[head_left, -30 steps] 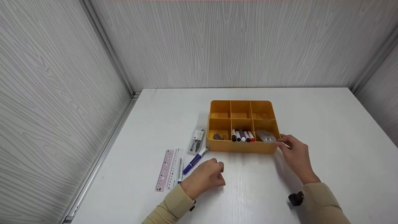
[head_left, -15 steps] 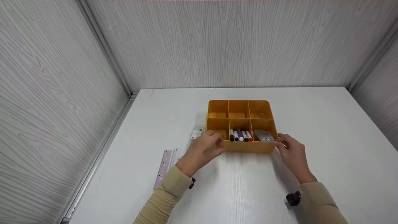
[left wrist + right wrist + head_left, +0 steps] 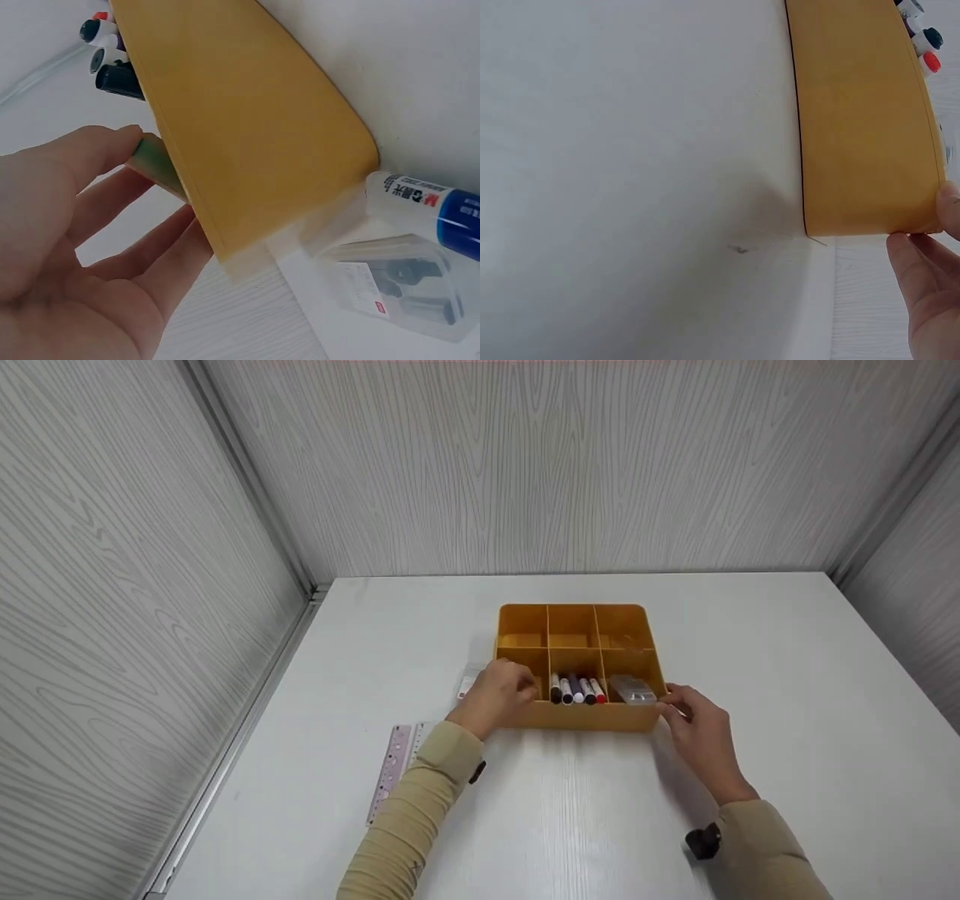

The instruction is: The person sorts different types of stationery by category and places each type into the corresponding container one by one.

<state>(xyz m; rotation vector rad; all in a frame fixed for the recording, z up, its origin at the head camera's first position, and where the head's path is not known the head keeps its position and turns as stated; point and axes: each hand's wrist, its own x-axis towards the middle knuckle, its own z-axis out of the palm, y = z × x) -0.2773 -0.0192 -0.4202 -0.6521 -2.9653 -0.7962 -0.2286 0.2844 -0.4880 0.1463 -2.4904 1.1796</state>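
A yellow six-compartment organizer box (image 3: 585,718) stands on the table. My left hand (image 3: 499,694) reaches over its front left compartment. In the left wrist view, thumb and finger pinch a small green block (image 3: 156,161) at the box's rim; the rest of the block is hidden behind the wall. My right hand (image 3: 705,742) grips the front right corner, thumb on the rim and fingers against the side. Several markers (image 3: 577,690) lie in the front middle compartment, and a clear plastic case (image 3: 634,690) lies in the front right one.
Left of the box, a clear case with dark parts (image 3: 405,289) lies beside a blue-and-white marker (image 3: 461,221). A pink ruler (image 3: 388,776) and a clear ruler (image 3: 421,731) lie nearer the front, partly covered by the left sleeve. Panels wall the table behind and at the sides.
My left hand has moved from the table in front of the box forward and up to its front left compartment. The right hand keeps its grip on the corner.
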